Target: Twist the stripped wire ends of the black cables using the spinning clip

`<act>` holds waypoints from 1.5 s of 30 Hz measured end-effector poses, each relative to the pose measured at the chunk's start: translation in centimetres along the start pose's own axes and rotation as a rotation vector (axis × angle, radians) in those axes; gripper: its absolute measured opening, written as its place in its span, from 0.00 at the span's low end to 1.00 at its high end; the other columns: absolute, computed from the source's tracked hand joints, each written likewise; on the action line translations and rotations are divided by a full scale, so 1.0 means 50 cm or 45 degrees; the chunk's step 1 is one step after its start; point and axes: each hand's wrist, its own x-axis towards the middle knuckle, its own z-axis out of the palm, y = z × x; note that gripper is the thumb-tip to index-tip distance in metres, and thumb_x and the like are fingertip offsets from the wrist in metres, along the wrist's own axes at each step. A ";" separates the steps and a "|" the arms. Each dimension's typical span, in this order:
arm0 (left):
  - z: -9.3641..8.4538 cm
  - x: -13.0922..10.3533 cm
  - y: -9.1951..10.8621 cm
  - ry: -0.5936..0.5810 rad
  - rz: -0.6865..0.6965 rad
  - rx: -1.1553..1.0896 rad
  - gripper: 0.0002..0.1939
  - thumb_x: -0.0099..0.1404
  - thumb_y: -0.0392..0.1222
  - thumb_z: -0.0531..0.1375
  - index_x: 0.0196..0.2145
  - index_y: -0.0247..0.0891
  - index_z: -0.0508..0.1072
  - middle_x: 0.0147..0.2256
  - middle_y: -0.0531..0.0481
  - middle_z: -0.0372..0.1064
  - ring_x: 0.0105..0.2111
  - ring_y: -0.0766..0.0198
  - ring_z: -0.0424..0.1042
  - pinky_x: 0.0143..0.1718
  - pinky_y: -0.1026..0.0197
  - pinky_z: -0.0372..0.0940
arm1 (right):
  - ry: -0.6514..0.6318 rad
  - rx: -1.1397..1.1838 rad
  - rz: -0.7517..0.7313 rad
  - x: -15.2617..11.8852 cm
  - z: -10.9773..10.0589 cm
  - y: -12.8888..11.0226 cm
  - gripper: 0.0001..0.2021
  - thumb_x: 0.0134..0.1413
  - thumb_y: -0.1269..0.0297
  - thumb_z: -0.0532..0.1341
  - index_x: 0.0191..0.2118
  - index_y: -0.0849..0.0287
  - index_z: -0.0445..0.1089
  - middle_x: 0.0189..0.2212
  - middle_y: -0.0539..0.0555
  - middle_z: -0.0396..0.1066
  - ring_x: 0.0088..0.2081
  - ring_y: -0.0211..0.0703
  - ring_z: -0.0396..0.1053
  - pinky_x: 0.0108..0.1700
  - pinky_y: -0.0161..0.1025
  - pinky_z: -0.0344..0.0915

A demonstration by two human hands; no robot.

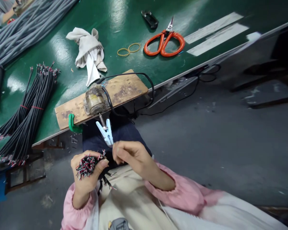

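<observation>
My left hand [86, 175] is wrapped round a bundle of black cables [86, 166], whose stripped ends show red, white and black wires pointing up at the camera. To its right, my right hand [129, 155] has its fingers curled together just below a light blue clothespin [107, 132]; whether anything is between the fingertips is too small to tell. That clothespin is on a metal shaft [102, 119], which sticks out from a small motor [95, 99] mounted on a worn wooden board [124, 88] at the table's edge.
A green clamp [73, 124] grips the board's left end. On the green table [62, 67] lie cable bundles [36, 105], grey cables [33, 25], a white cloth [87, 51], rubber bands [129, 49], orange scissors [164, 43], a black clip-like tool [150, 19] and pale strips [218, 38]. A person's arm [8, 14] shows top left.
</observation>
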 end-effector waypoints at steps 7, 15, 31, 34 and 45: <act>0.005 0.005 0.017 -0.101 0.044 -0.096 0.09 0.58 0.45 0.70 0.24 0.40 0.80 0.19 0.52 0.75 0.17 0.65 0.71 0.21 0.64 0.67 | -0.062 0.073 0.010 0.022 0.002 0.005 0.17 0.56 0.47 0.67 0.37 0.59 0.79 0.31 0.51 0.66 0.30 0.35 0.64 0.32 0.35 0.67; 0.010 0.008 0.015 -0.073 0.062 -0.113 0.05 0.55 0.40 0.72 0.24 0.40 0.80 0.20 0.52 0.78 0.18 0.64 0.73 0.21 0.65 0.68 | 0.156 0.077 -0.024 0.021 0.017 0.013 0.15 0.51 0.51 0.71 0.25 0.58 0.76 0.24 0.49 0.68 0.27 0.37 0.67 0.28 0.36 0.67; 0.021 0.009 0.029 0.001 0.074 0.022 0.05 0.55 0.40 0.70 0.24 0.40 0.81 0.20 0.52 0.77 0.17 0.64 0.73 0.20 0.65 0.68 | 0.526 -0.424 -0.481 0.016 0.006 0.025 0.10 0.59 0.67 0.61 0.25 0.56 0.66 0.21 0.49 0.64 0.25 0.40 0.63 0.27 0.38 0.62; 0.021 0.009 0.027 -0.018 0.072 0.018 0.05 0.55 0.41 0.70 0.24 0.40 0.81 0.20 0.52 0.77 0.18 0.64 0.73 0.21 0.65 0.68 | 0.399 -0.299 -0.293 0.022 -0.002 0.016 0.13 0.57 0.59 0.66 0.24 0.57 0.70 0.22 0.50 0.68 0.25 0.39 0.64 0.26 0.37 0.63; 0.023 0.017 0.036 -0.125 0.152 -0.026 0.06 0.59 0.32 0.66 0.29 0.40 0.83 0.21 0.54 0.79 0.18 0.67 0.75 0.23 0.69 0.69 | 0.340 -0.966 -0.859 0.011 0.008 0.003 0.07 0.59 0.76 0.63 0.38 0.56 0.74 0.26 0.52 0.72 0.29 0.42 0.67 0.31 0.41 0.66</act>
